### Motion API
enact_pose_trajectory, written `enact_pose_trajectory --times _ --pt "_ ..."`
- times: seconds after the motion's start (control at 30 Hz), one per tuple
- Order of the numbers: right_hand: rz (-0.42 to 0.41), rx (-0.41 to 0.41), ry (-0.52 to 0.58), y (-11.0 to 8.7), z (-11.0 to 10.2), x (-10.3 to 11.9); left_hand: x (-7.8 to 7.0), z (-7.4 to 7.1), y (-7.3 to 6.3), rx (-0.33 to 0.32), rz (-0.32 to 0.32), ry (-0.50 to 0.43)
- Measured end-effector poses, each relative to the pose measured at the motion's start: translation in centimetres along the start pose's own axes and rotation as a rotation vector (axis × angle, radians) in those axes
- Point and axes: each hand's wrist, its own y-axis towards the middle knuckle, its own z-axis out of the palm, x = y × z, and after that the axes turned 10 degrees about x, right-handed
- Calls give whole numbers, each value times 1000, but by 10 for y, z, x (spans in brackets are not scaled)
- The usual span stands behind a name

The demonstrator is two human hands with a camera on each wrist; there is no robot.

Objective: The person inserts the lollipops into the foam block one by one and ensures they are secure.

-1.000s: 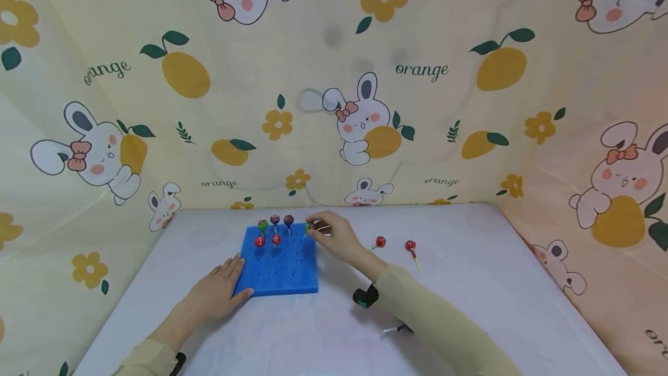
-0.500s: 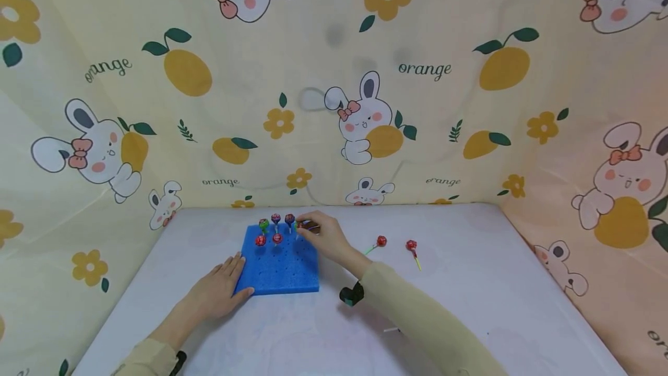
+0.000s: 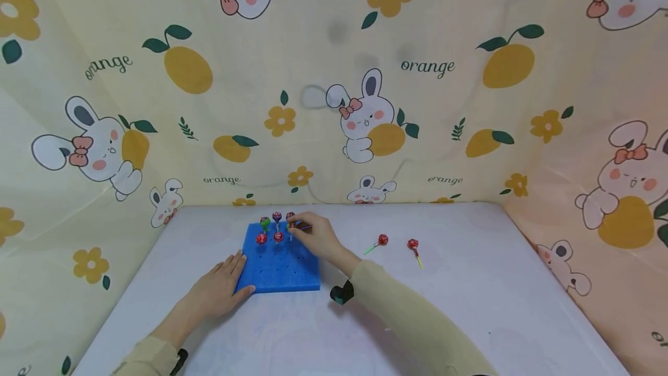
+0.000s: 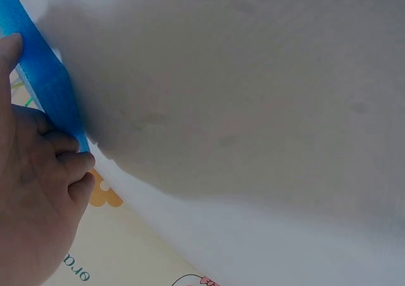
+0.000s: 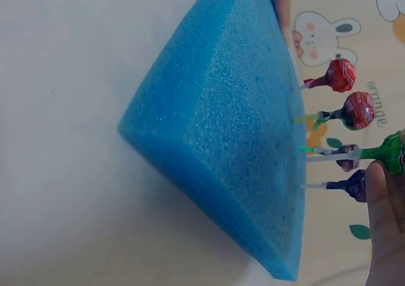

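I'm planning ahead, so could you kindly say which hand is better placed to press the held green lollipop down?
Likely the right hand: it pinches that green lollipop over the blue foam block, while the left hand touches its edge.

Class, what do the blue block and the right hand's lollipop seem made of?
The blue block looks like foam, slightly glistening: its surface is finely pitted. The green lollipop wrapper seems to be shiny plastic or foil, judging by its creases. Its smooth, pale stick could be plastic or paper.

Green lollipop (image 5: 387, 153) in right grip (image 5: 386, 226)
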Motion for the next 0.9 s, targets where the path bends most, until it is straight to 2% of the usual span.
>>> enact_pose_trajectory --times 0.37,0.67,0.9 --pt "25 2 -38 4 8 -4 -2 -3 -1 9 3 -10" --pt "40 4 -41 3 9 -2 0 -1 1 -22 14 2" --pt "43 3 -42 5 11 -5 -1 -2 -1 -19 12 -11"
